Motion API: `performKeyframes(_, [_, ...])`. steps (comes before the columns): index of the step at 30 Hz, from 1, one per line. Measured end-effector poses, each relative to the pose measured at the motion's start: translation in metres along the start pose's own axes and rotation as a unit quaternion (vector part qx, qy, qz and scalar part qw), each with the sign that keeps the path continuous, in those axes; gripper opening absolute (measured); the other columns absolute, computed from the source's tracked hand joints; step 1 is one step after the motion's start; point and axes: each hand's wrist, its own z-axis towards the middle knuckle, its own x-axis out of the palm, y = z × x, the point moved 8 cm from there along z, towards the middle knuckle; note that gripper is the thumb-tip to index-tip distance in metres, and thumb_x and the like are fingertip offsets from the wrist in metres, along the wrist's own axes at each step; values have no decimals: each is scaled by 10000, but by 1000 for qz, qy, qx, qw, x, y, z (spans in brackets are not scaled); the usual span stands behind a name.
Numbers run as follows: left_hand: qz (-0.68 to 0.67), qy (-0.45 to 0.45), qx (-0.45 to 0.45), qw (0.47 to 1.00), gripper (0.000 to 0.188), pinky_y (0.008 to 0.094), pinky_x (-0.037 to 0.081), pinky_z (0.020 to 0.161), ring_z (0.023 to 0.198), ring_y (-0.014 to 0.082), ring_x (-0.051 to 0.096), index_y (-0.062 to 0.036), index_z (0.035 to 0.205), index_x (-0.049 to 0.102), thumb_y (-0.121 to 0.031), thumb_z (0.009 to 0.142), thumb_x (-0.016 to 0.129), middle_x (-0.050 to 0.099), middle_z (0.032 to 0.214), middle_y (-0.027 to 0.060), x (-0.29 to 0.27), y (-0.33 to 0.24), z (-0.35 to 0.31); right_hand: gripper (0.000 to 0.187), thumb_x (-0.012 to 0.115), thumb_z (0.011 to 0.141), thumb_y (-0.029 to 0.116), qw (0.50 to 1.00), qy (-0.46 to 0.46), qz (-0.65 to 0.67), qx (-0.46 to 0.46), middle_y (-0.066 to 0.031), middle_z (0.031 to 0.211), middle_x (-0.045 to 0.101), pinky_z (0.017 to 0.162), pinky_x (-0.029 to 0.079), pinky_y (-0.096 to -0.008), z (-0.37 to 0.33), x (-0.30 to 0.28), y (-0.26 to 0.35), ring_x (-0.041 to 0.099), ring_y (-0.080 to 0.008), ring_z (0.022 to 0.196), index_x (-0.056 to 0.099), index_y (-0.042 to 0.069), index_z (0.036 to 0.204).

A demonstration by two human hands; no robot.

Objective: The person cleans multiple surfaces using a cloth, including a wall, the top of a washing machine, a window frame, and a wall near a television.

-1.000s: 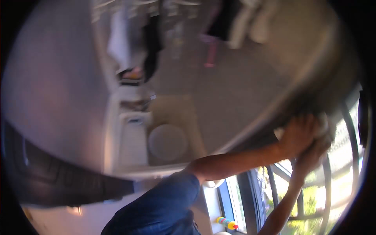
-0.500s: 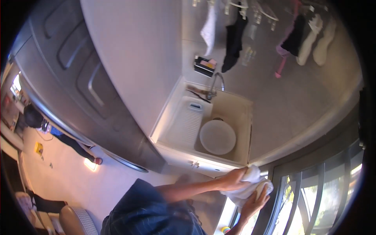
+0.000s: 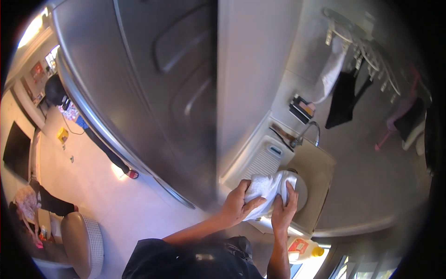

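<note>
A crumpled white cloth [image 3: 264,188] is stretched between my two hands at the front edge of the laundry sink [image 3: 321,182]. My left hand [image 3: 238,205] grips its left side, thumb laid along the bottom. On the other side, my right hand [image 3: 284,210] pinches the cloth with fingers and thumb. Behind the cloth, a round white basin [image 3: 302,191] sits in the sink, partly hidden. The ribbed washboard [image 3: 263,162] lies to its left, and a curved tap [image 3: 308,134] rises at the back.
A bottle with a yellow cap [image 3: 302,250] stands near my right forearm. Socks and dark garments [image 3: 344,100] hang from clip hangers above. A small rack [image 3: 302,109] is on the wall. Left are a grey metal appliance [image 3: 139,93], a stool [image 3: 82,242] and two other people.
My view has swung toward the right. Both hands, still holding the cloth, have gone from beside the window to in front of the sink. The bottle now shows more fully.
</note>
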Motion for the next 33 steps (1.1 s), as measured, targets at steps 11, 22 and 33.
performKeyframes(11, [214,-288,156,920,414,434,528,708,916,364,612,-20,1138,484,-73,774,675,550,1063,169,-94,-90,15,447,519,924,22,974,-8,173,-149,-193,1338,466,971,414,-337,96,72,71,495,-255,1165,436,-9,1362])
performKeyframes(22, [485,-399,416,658,388,396,504,561,753,314,605,-82,1033,638,-91,657,733,590,961,174,-67,-162,48,426,560,913,29,924,3,349,-155,-175,1318,445,957,429,-351,173,104,101,481,-271,1166,397,13,1306])
performKeyframes(33, [560,-439,309,631,354,387,467,556,688,302,588,-131,1006,707,-130,653,708,584,853,141,-86,-145,58,358,541,883,79,929,7,204,-307,-237,1066,450,847,433,-432,133,119,132,516,-365,994,527,-65,1210])
